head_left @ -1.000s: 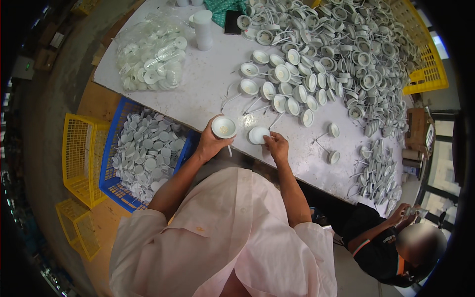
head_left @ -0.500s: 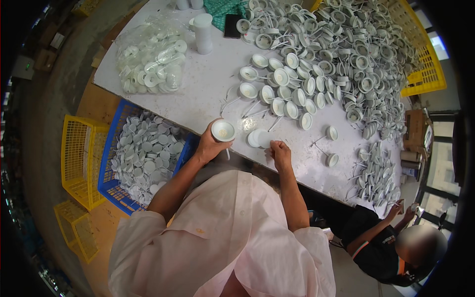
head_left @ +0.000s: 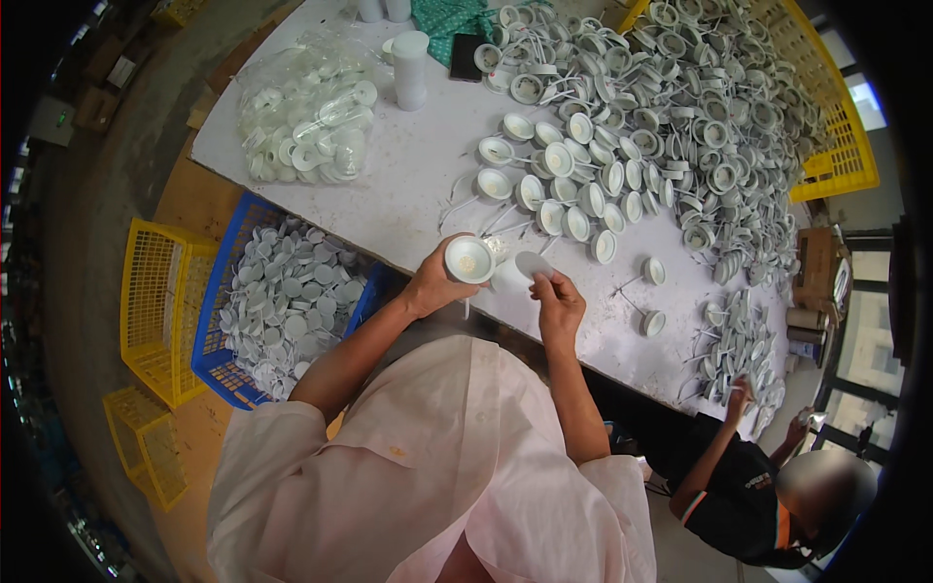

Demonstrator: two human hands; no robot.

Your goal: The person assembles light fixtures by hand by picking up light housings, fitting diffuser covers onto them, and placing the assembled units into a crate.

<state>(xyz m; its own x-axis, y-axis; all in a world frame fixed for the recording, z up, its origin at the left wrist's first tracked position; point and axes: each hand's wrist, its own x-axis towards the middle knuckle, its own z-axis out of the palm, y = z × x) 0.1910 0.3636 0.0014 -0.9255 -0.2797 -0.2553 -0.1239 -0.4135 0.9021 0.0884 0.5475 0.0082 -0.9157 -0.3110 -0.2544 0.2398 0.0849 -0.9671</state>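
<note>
My left hand [head_left: 433, 288] is wrapped round a small white round lamp housing [head_left: 470, 258] with its hollow side up. A yellowish patch shows at the bottom of the cup, and a short white cable hangs below it. My right hand [head_left: 561, 305] pinches a thin white disc [head_left: 531, 263] by its edge, just right of the housing and apart from it. Under that disc more white discs [head_left: 506, 282] lie at the table's near edge. Several similar cupped housings [head_left: 558, 160] with cables lie beyond my hands.
A large heap of ring-shaped housings [head_left: 714, 131] covers the far right of the table [head_left: 428, 146]. A clear bag of white discs [head_left: 309, 126] and a stack of discs [head_left: 410, 73] stand at far left. A blue crate [head_left: 219, 364] holds finished-looking white pieces. A co-worker [head_left: 748, 486] sits at right.
My left hand has carried the housing right, closer to my right hand. The disc in my right hand is lifted and tilted up off the others. The co-worker's hand has reached toward the pile.
</note>
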